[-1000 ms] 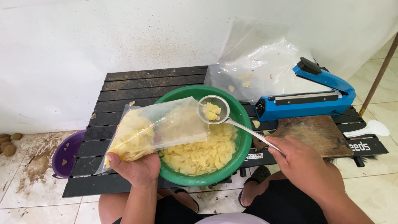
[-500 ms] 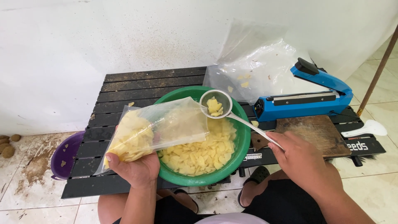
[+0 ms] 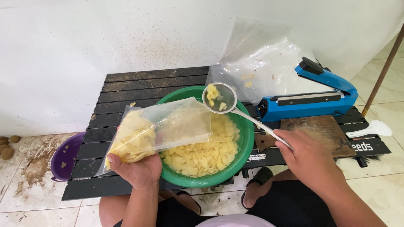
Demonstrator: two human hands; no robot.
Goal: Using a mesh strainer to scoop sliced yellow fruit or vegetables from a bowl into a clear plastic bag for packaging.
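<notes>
- Purple basin (image 3: 63, 156): on the floor at the worktop's 9 o'clock edge, partly tucked beneath it.
- Left hand (image 3: 136, 168): closed around the lower end of a clear plastic bag (image 3: 160, 130), thumb on the film; the bag is part-filled with pale yellow chips.
- Bag axis: it lies nearly level, long axis running from 8 o'clock to 2 o'clock, mouth pointing toward 2 o'clock over the green bowl (image 3: 242, 147).
- Green bowl: sits on the slatted black worktop (image 3: 147, 82), holding a heap of the same chips.
- Metal ladle (image 3: 219, 98): cup just beside the bag mouth, carrying a few chips; handle slants down toward 4 o'clock.
- Right hand (image 3: 309, 157): fingers clamped on the ladle handle's end.
- Blue heat sealer (image 3: 309, 101): at 3 o'clock on the worktop, with a wooden board (image 3: 322, 132) before it and loose clear bags (image 3: 261, 67) behind.
- Risk, as judged: the limp mouth may fold shut, so chips tipped from the ladle would miss; most would land in the bowl, some on the worktop. A level bag could also spill back.
</notes>
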